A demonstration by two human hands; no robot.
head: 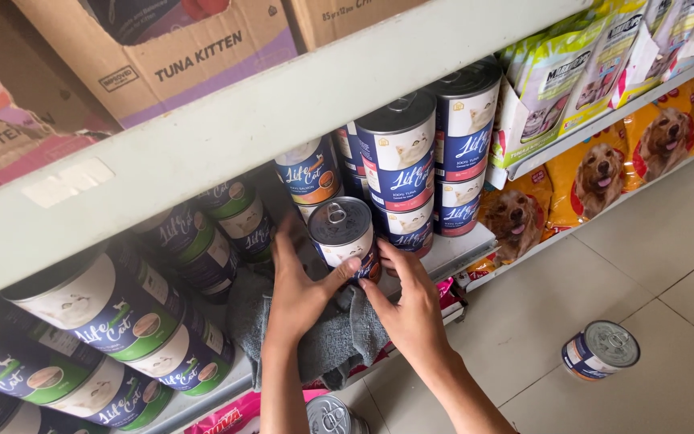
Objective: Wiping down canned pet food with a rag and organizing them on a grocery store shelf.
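Observation:
A blue, white and red pet-food can (344, 234) with a silver pull-tab lid stands on the white shelf (459, 251). Both my hands hold it: my left hand (299, 288) wraps its left side, thumb across the front, and my right hand (408, 299) presses its lower right side. Under my hands a grey cloth (339, 337) lies on the shelf and hangs over its front edge. Stacked blue cans (402, 165) stand right behind the held can.
Green-labelled cans (114, 321) fill the shelf's left side. One can (601, 350) stands on the tiled floor at the right, another can (329, 416) sits below my arms. Yellow dog-food bags (596, 173) line the lower right shelves. Cardboard boxes (170, 48) sit on top.

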